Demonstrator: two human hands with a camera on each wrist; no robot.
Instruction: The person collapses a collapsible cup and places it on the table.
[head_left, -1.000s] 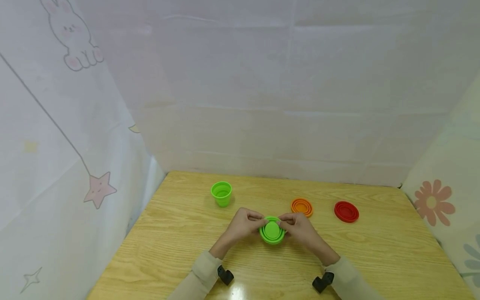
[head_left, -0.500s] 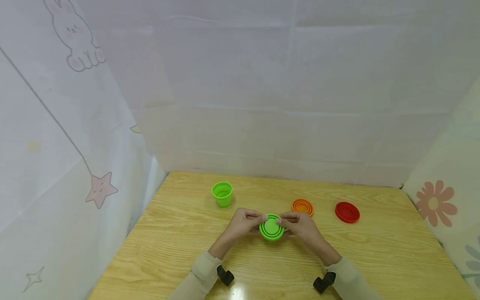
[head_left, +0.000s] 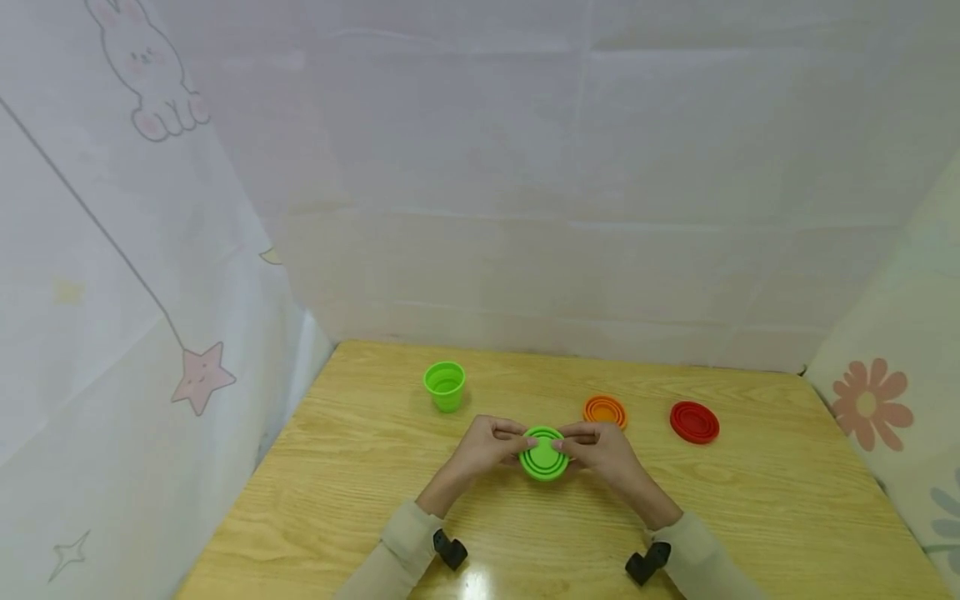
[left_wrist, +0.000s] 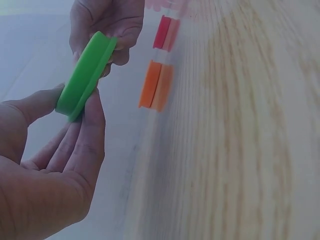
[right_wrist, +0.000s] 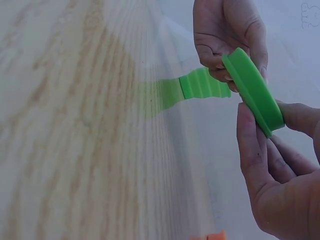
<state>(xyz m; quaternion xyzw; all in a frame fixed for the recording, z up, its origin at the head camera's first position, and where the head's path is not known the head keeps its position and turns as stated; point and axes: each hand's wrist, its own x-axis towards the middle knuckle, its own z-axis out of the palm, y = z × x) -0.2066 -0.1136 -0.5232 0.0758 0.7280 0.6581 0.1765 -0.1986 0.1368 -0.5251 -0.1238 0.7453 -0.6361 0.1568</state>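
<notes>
A flattened green collapsible cup (head_left: 543, 467) is held above the table between both hands, its ringed face toward the head camera. My left hand (head_left: 483, 448) pinches its left edge, thumb on the ringed face and fingers behind. On the opposite edge my right hand (head_left: 603, 454) pinches it the same way. Both wrist views show the green disc (left_wrist: 82, 75) tilted and thin, clear of the wood. Farther back on the left stands a second green cup (head_left: 446, 387), extended upright, its stepped side (right_wrist: 205, 84) showing in the right wrist view.
A flattened orange cup (head_left: 604, 412) lies just beyond my right hand, and a flattened red cup (head_left: 694, 422) farther right. The wooden table (head_left: 360, 467) ends at a pale hanging sheet (head_left: 525, 275) behind, with printed sheets on both sides.
The held green cup has shifted up slightly, and its ringed face has tipped more toward the head camera. Both hands keep their pinch; the other cups stay put.
</notes>
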